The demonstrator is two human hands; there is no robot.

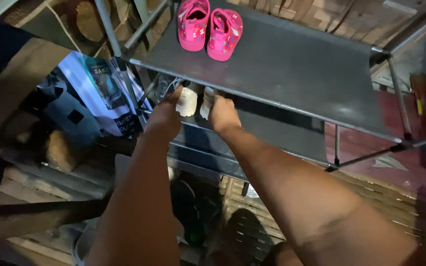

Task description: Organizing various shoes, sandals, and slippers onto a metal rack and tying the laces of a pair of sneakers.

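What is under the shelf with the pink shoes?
Under the top shelf, both hands touch pale shoes on a lower shelf. The shoes' far ends are hidden.

I find the view dim overall, lit from above and front. The pink fabric children's shoes (210,27) and flat grey metal-framed top shelf (292,64) show brightest. Deep shadow sits beneath it. Both forearms are soft, and frame edges blur and darken.
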